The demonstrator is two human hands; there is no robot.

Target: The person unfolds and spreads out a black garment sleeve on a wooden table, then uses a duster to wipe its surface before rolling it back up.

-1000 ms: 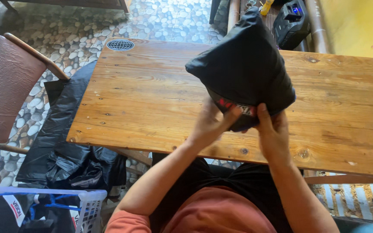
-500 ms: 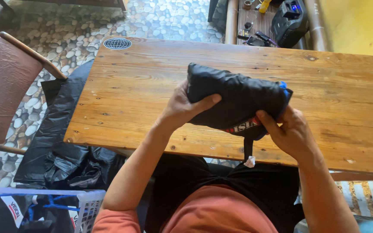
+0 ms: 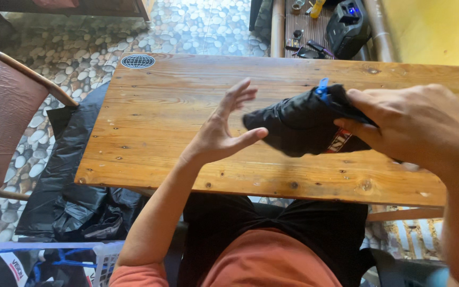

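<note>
Pebble-patterned flooring surrounds a plank tabletop [image 3: 176,117] of warm orange wood, seen from above by a seated person. Nearest, below the tabletop's near-left corner, a white laundry basket [image 3: 54,263] with blue handles holds dark clothes, and crumpled black plastic sheeting [image 3: 65,202] lies on the floor along the left edge. Over the near edge, the left hand [image 3: 224,133] hovers palm inward with its fingers spread apart, the thumb tip touching the end of a folded black garment [image 3: 298,125]. The right hand [image 3: 415,127] has its fingers clamped on that garment's other end, holding it just above the tabletop's right half; a blue tab and a red-and-white print show on the fabric. A brown padded chair [image 3: 1,111] stands off the left edge. Beyond the far edge, a black power-tool case [image 3: 349,24] and small tools lie on a slatted surface beside a yellow wall [image 3: 431,32].
</note>
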